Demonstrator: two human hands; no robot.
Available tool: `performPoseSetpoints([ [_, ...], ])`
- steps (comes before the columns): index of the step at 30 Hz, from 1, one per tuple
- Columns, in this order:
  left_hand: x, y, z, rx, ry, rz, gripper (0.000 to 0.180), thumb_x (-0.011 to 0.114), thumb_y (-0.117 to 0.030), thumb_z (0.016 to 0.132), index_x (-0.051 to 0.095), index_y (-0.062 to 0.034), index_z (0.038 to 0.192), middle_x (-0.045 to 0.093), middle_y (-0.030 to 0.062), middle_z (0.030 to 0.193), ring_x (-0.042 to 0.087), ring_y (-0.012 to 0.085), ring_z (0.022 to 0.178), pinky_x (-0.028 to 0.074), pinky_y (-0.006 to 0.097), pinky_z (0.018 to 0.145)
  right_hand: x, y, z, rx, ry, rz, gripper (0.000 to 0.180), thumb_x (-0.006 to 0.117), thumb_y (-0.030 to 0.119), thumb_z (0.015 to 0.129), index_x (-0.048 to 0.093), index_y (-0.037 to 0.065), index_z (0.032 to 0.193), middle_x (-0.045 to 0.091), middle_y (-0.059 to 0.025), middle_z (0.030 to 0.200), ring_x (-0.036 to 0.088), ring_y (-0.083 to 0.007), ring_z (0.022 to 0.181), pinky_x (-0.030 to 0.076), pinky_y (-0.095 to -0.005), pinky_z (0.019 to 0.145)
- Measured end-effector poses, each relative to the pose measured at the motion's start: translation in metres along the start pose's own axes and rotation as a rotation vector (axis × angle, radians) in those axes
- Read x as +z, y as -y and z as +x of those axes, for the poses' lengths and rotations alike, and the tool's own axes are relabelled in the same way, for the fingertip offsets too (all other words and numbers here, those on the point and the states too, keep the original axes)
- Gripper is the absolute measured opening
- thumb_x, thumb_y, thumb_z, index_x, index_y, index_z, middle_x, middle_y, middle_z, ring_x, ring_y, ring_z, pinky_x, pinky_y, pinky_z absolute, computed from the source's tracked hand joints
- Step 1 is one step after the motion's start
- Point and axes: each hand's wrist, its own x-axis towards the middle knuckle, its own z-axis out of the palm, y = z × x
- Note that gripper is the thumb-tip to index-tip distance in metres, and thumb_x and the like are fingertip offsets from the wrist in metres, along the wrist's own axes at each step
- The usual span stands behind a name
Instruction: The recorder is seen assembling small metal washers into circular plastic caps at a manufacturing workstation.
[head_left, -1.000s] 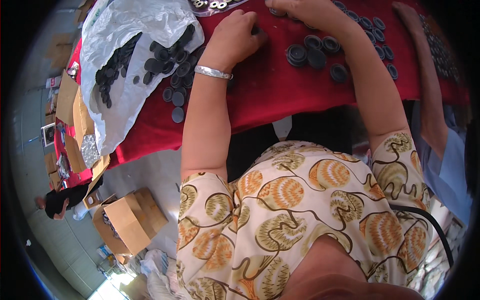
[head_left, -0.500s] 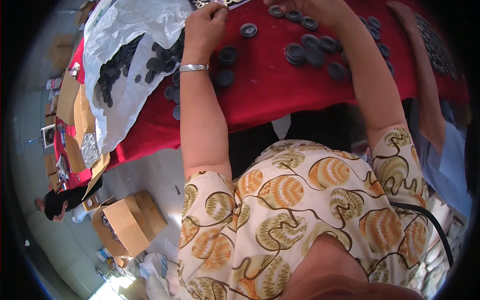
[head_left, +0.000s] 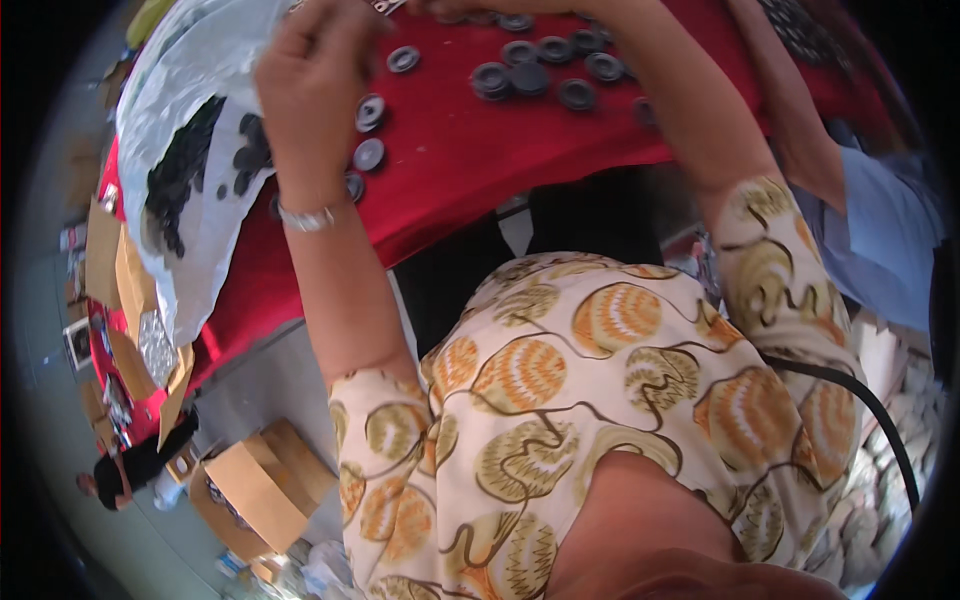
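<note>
My left hand (head_left: 315, 85), with a silvery bracelet at its wrist, is raised over the red cloth beside a white plastic bag (head_left: 185, 75). Its fingers are bent but smeared by motion, so what they hold, if anything, does not show. At the top edge is my right hand (head_left: 490, 6), largely cut off by the picture. Close to the left hand lie round dark grey discs with ringed rims, among them a single disc (head_left: 404, 60) and a paler disc (head_left: 369, 154). A cluster of similar discs (head_left: 528, 79) rests below my right forearm.
The red cloth (head_left: 450, 185) covers the table. Many dark discs (head_left: 178, 170) spill within the bag. Another person's arm (head_left: 785, 115) reaches in at the right, near rows of dark pieces (head_left: 805, 30). A cardboard box (head_left: 265, 485) stands on the floor; another person (head_left: 125, 470) is far left.
My left hand has moved left in the picture and its fingers are now blurred. The right hand has shifted up and left, nearly out of view. The whole view has shifted.
</note>
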Motion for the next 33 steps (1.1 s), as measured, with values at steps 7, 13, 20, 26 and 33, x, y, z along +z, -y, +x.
performPoseSetpoints([
  [7,0.099,-0.009,-0.068,0.459,0.430,0.242,0.030,0.068,-0.011,0.078,0.061,-0.0042,0.106,0.060,0.0127,0.112,0.057,0.0317,0.105,0.048,0.040,0.085,-0.021,-0.019,0.061,-0.509,-0.094,0.088,0.017,0.058,0.009,0.087,0.068,0.003,0.099,0.064,-0.0023,0.072,0.059,-0.0086,0.060,0.047,-0.0229,0.052],
  [13,0.132,0.003,-0.069,0.484,0.533,0.494,0.052,0.064,-0.033,0.084,0.055,-0.0027,0.125,0.050,0.0145,0.134,0.044,0.0306,0.127,0.032,0.046,0.106,-0.035,-0.021,0.024,-0.459,-0.281,0.010,0.015,0.055,0.011,0.091,0.068,0.003,0.094,0.063,-0.0016,0.075,0.058,-0.0072,0.062,0.045,-0.0218,0.053],
  [20,0.128,0.045,-0.030,0.421,0.535,0.609,0.062,0.049,-0.049,0.094,0.050,-0.0018,0.134,0.043,0.0162,0.144,0.036,0.0310,0.137,0.025,0.045,0.113,-0.008,-0.139,-0.031,-0.238,-0.174,-0.165,0.025,0.059,0.011,0.089,0.062,0.004,0.113,0.066,-0.0088,0.096,0.060,-0.0141,0.075,0.050,-0.0274,0.068],
  [26,0.123,0.067,-0.011,0.450,0.505,0.623,0.053,0.052,-0.043,0.094,0.052,-0.0070,0.132,0.045,0.0143,0.142,0.038,0.0309,0.135,0.028,0.046,0.112,0.018,-0.133,-0.053,0.132,-0.181,-0.125,0.020,0.056,0.004,0.089,0.064,0.003,0.107,0.064,-0.0080,0.081,0.060,-0.0167,0.068,0.051,-0.0310,0.066],
  [33,0.097,0.034,-0.036,0.435,0.501,0.586,0.042,0.063,-0.029,0.086,0.059,-0.0017,0.116,0.050,0.0212,0.133,0.045,0.0359,0.126,0.034,0.048,0.105,0.003,-0.174,-0.042,-0.244,-0.638,-0.336,0.025,0.058,0.005,0.089,0.064,0.003,0.113,0.066,-0.0118,0.101,0.063,-0.0264,0.096,0.048,-0.0322,0.085],
])
